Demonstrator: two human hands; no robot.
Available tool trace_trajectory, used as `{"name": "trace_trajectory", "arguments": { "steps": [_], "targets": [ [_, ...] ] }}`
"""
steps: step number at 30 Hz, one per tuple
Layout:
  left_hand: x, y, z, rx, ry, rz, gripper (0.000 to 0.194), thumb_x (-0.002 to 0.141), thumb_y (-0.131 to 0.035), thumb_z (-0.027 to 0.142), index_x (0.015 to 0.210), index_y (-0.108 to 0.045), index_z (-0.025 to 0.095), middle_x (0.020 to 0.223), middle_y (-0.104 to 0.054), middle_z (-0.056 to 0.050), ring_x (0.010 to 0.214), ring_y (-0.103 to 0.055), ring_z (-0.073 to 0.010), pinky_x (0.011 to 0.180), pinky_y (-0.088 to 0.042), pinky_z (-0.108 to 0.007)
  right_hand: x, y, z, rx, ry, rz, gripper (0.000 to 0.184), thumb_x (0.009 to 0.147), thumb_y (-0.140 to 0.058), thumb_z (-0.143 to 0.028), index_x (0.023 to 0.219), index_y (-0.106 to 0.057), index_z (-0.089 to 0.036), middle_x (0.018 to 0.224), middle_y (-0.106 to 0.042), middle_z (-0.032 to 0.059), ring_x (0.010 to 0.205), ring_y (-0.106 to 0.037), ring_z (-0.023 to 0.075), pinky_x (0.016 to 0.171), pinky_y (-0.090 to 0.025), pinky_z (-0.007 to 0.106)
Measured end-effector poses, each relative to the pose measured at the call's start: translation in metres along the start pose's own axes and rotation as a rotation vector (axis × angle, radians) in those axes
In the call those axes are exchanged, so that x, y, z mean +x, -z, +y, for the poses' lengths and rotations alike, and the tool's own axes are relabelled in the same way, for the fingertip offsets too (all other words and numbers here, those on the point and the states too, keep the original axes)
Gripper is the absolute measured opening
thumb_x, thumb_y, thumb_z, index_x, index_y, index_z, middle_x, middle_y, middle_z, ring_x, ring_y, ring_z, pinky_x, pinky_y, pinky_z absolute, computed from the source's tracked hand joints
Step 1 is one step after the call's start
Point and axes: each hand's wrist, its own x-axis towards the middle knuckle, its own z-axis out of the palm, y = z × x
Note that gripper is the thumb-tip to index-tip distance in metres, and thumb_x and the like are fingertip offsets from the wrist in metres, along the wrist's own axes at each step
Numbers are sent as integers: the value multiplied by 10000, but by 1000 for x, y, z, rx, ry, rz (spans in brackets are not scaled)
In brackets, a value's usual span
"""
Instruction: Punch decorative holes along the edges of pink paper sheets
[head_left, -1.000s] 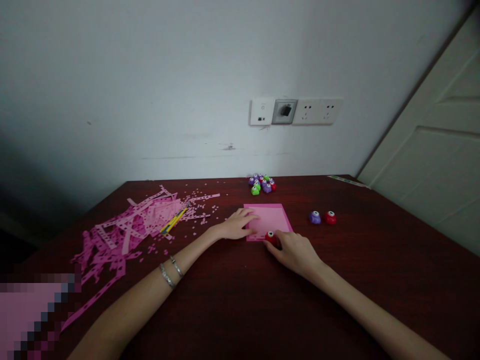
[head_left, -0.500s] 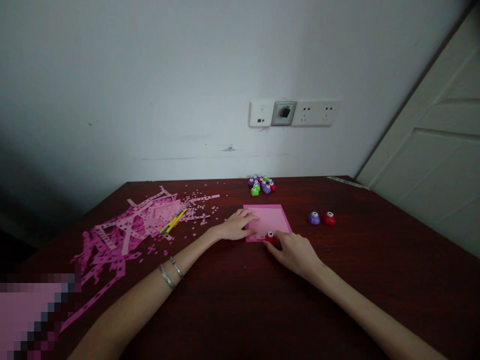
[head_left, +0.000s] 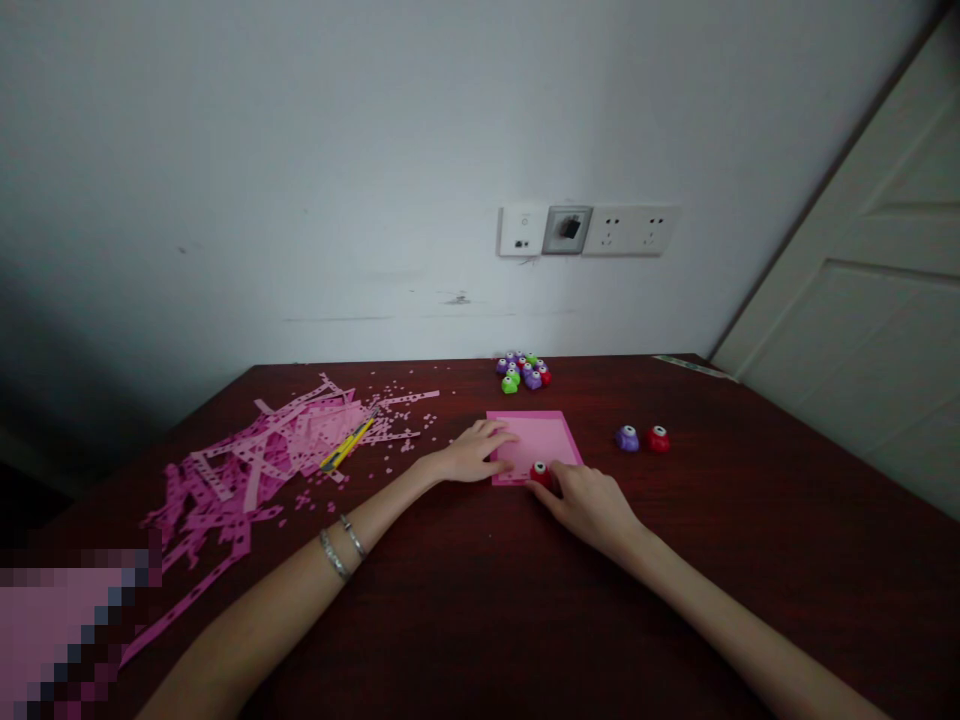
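The left hand (head_left: 474, 453) rested on pink paper (head_left: 536, 438); the right hand (head_left: 596, 505) held a red punch (head_left: 538, 474).
The hands were apart: the left lay spread over the paper's left side, while the right had its thumb and fingers closed about the red punch, which sat at the paper's near edge, toward the right corner. The paper, a paler sheet over a darker one, lay flat on the table (head_left: 450, 610). To its right a purple punch (head_left: 627, 440) and a second red punch (head_left: 658, 441) stood side by side; beyond it, near the wall (head_left: 360, 150), was a cluster of punches (head_left: 532, 379). At left, a yellow tool (head_left: 349, 443) lay by heaped pink strips (head_left: 251, 480), with tiny scraps (head_left: 388, 445) scattered around.
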Motion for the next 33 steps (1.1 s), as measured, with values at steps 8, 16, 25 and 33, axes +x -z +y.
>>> {"name": "trace_trajectory", "arguments": {
  "steps": [8, 16, 25, 33],
  "targets": [
    [-1, 2, 4, -18, 4, 8, 469, 843, -472, 444, 1274, -424, 267, 1324, -375, -73, 1230, -299, -238, 1026, -262, -405, 1, 1, 6, 41, 17, -34, 390, 812, -469, -565, 822, -567, -187, 769, -671, 64, 716, -640, 231, 515, -350, 258],
    [-3, 5, 7, -45, 18, 17, 452, 836, -497, 416, 1257, -450, 257, 1359, -365, -77, 1260, -289, -233, 1034, -252, -407, 1, 7, 10, 91, 27, -53, 296, 763, -580, -497, 750, -535, -205, 702, -644, 21, 666, -614, 201, 478, -269, 232],
    [-2, 3, 6, -26, 21, 35, 454, 832, -505, 413, 1253, -455, 251, 1352, -376, -81, 1261, -291, -236, 1031, -256, -415, 1, 6, 11, 112, 26, -44, 328, 802, -514, -516, 735, -544, -197, 707, -645, 31, 653, -605, 188, 491, -285, 232],
    [-2, 3, 8, -21, 17, 35, 472, 837, -477, 459, 1257, -450, 246, 1336, -387, -83, 1245, -296, -243, 1026, -264, -420, -2, 7, 6, 76, 55, -38, 333, 846, -439, -477, 753, -563, -183, 716, -649, 52, 647, -617, 193, 497, -294, 246]
  ]
}}
